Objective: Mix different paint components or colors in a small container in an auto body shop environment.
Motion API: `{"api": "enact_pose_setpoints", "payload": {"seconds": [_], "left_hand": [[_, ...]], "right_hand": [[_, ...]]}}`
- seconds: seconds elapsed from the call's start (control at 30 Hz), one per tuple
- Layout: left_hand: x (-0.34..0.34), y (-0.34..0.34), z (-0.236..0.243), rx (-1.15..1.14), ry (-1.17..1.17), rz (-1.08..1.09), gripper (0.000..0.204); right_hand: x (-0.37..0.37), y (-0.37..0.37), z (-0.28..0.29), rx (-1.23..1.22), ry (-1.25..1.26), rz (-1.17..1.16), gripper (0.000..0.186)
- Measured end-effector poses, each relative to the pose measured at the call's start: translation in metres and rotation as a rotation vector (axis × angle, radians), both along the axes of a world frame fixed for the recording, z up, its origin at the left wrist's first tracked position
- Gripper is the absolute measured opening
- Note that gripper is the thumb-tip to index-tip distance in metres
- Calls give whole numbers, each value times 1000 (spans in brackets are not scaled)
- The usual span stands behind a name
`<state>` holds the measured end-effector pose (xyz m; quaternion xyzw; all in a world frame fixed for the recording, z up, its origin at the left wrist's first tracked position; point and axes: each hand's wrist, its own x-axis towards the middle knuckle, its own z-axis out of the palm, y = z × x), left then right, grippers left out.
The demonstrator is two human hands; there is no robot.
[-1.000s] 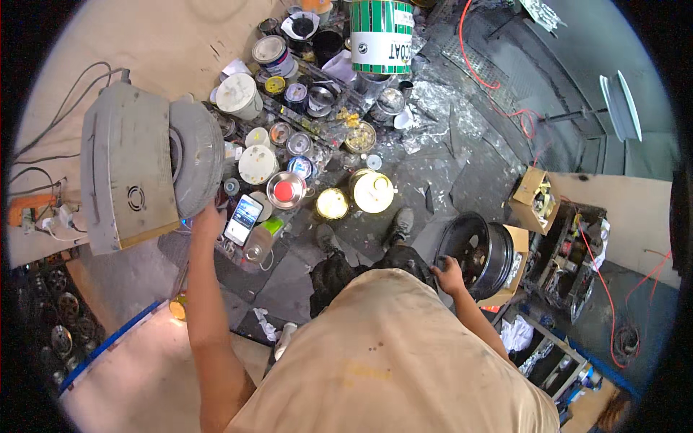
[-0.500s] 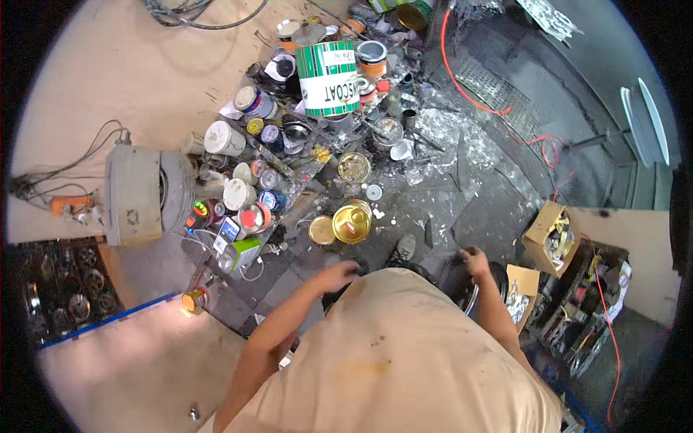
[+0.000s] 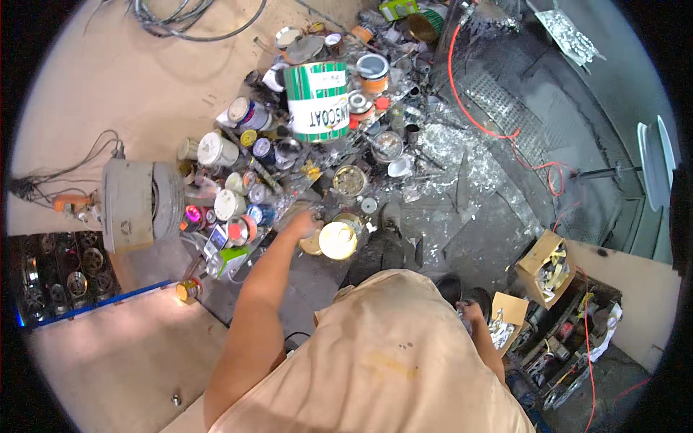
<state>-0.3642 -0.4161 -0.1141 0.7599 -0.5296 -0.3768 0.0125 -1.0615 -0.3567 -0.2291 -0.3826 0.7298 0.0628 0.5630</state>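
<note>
My left hand [image 3: 303,222] reaches forward among the paint tins, blurred, so its fingers do not show clearly. Right beside it stands a round tin [image 3: 338,239] with a bright, pale gold top. A flat golden lid [image 3: 310,244] lies partly beneath the hand. Just beyond is an open tin [image 3: 350,180] with a stained inside. My right hand [image 3: 472,313] is low at my right side, its fingers curled; whatever they hold is hidden. Dark round objects [image 3: 449,289] are close to that hand.
A large green-and-white paint can [image 3: 317,101] stands amid cluttered cups and pots. A grey machine [image 3: 130,206] is at left. Cardboard boxes [image 3: 538,263] and a crate of tools [image 3: 570,339] are at right. A red hose [image 3: 462,94] crosses the dark floor.
My left hand has moved forward from beside my body to the tins. My right hand has dropped back slightly. The view has shifted and my body has leaned.
</note>
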Motion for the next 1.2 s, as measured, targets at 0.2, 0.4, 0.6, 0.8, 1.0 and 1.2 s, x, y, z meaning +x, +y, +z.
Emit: {"api": "enact_pose_setpoints", "payload": {"seconds": [0.2,0.4,0.6,0.8,1.0,1.2], "left_hand": [[-41,-11,-33,221,219,81,48],[-66,-33,-66,215,302,-131,39],[-41,-83,-25,-67,464,584,37],[-72,-2,11,-318,292,1273,30],[-302,165,10,261,-137,955,42],[-566,126,44,294,-6,995,41]], "right_hand": [[-3,-72,-3,-310,179,235,39],[87,-271,54,-236,78,200,31],[158,-423,59,-467,-51,455,45],[282,-526,58,-387,-114,1004,46],[409,-624,-11,-452,-176,940,37],[514,-661,-11,-639,-187,751,33]]}}
